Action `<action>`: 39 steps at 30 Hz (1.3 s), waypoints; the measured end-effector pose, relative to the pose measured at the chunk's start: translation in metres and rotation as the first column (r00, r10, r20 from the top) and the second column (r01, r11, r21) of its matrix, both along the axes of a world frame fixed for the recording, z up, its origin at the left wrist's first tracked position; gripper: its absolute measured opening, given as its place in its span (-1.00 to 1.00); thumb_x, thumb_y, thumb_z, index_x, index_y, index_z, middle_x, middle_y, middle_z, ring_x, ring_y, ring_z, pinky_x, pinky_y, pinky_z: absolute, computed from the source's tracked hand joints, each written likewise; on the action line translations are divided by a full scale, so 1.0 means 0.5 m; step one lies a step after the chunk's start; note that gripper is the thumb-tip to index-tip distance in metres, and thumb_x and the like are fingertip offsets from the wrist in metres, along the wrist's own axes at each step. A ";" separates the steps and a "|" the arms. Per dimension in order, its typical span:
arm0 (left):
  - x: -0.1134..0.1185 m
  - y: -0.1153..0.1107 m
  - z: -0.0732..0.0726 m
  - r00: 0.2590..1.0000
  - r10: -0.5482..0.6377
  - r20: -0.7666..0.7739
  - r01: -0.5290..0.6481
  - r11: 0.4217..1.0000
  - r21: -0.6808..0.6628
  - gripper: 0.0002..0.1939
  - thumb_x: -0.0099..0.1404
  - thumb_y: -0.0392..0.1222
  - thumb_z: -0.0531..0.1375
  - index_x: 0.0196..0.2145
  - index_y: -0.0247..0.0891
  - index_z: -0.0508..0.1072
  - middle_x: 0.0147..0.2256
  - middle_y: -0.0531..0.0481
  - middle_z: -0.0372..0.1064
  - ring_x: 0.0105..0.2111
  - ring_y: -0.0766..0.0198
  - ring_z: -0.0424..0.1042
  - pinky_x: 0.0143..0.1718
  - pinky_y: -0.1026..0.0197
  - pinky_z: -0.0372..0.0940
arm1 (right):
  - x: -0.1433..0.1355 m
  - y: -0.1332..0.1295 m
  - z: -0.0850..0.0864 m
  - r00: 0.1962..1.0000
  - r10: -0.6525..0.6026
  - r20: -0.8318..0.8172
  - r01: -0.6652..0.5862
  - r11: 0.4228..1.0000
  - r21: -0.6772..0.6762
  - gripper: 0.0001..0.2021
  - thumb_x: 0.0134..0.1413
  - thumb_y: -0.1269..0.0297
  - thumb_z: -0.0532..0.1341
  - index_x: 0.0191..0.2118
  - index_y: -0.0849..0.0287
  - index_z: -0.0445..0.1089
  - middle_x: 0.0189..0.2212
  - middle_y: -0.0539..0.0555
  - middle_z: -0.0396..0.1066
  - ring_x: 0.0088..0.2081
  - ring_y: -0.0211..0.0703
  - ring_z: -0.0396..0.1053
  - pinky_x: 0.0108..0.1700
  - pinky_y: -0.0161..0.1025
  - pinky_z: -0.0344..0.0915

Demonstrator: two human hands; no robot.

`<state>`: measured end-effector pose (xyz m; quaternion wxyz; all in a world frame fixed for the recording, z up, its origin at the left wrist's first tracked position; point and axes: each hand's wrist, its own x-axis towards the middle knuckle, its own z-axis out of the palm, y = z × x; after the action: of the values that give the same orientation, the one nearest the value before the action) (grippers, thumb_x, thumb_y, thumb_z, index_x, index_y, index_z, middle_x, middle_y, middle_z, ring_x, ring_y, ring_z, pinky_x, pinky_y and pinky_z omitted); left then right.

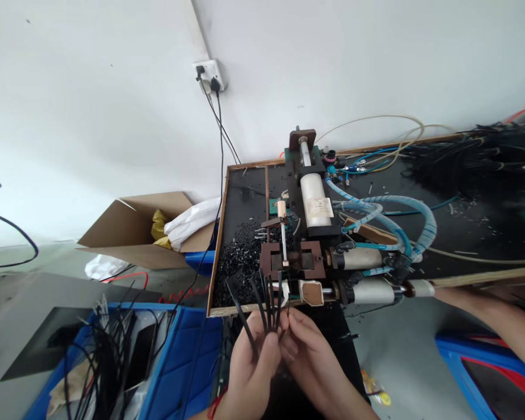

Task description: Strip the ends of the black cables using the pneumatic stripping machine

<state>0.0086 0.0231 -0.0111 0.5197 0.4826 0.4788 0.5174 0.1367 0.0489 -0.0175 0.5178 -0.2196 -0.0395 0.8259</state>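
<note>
My left hand [250, 356] is closed around several black cables [259, 300], their ends fanned out and pointing away from me. My right hand [305, 344] sits right beside it, thumb and fingertips pinching one thin black cable [287, 312] of the bunch. Just beyond the cable ends stands a pneumatic machine with a white cylinder [315, 198] and a brown metal clamp block [311, 261]. Small black cut pieces [240, 262] lie heaped in the wooden-edged tray to the machine's left. The lower parts of the cables are hidden by my hands.
A blue crate [179, 350] with black cables stands low on the left, and a cardboard box [135, 227] sits behind it. Clear blue-tinted hoses [420, 227] loop right of the machine. Another person's arm [485, 315] reaches in at the right. Black cables [464, 157] lie on the far bench.
</note>
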 end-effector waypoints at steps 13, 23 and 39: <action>0.006 -0.010 0.015 0.989 0.144 -0.017 -0.145 0.980 -0.139 -0.47 0.44 0.34 0.31 -0.34 -0.22 0.45 -0.57 0.14 0.29 -0.76 0.48 0.15 -0.75 0.44 0.04 | 0.010 -0.008 -0.002 0.869 0.029 0.493 -0.120 0.981 0.153 -0.48 0.16 -0.23 0.45 -0.43 0.14 0.41 -0.65 -0.17 0.11 -0.59 -0.32 -0.06 -0.52 -0.29 -0.13; 0.011 -0.018 0.011 0.994 0.100 -0.032 -0.104 0.978 -0.183 -0.40 0.42 0.46 0.24 -0.24 -0.21 0.48 -0.59 0.21 0.23 -0.75 0.49 0.14 -0.73 0.47 0.04 | 0.053 0.001 0.024 0.105 -0.235 0.966 -0.451 0.855 0.257 -0.67 0.11 0.42 0.37 -0.59 0.07 0.30 -0.55 0.00 0.30 -0.45 -0.11 0.15 -0.31 -0.13 0.01; -0.014 -0.004 0.024 0.945 0.193 -0.263 -0.148 0.972 0.182 -0.76 0.60 -0.07 0.19 -0.04 -0.11 0.67 -0.26 -0.07 0.61 -0.25 0.10 0.62 -0.14 0.18 0.55 | 0.000 -0.016 0.021 0.942 -0.038 0.332 -0.040 0.973 0.225 -0.64 0.32 -0.07 0.43 -0.29 0.16 0.56 -0.48 -0.07 0.30 -0.59 -0.35 0.04 -0.49 -0.30 -0.06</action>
<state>0.0015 0.0209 0.0007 0.3600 0.5471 0.5444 0.5241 0.1366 0.0411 -0.0072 0.5249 -0.2954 -0.2218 0.7668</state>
